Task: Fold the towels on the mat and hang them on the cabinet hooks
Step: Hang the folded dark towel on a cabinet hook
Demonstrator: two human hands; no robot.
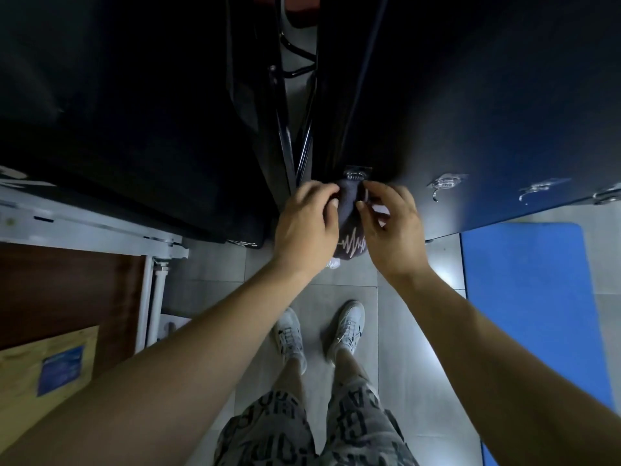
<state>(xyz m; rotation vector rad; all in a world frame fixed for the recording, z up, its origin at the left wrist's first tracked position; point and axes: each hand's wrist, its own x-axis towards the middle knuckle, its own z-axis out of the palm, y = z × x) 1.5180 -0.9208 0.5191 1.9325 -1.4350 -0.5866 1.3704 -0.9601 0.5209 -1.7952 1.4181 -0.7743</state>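
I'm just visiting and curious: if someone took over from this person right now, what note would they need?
The left hand and right hand both pinch the dark towel just under the first hook on the cabinet.
Done: the towel is off the blue mat and at the hook; whether it has caught is hidden.
To do: seat it, let go.

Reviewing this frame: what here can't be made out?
1. Head view: whether the towel already hangs on the hook. The left hand and right hand cover the towel's top.
2. Head view: how the towel is folded. Both hands hide most of it.
3. Head view: the rest of the mat, cut off by the right edge.
4. Head view: the rightmost hook, cut by the right edge and blurred.
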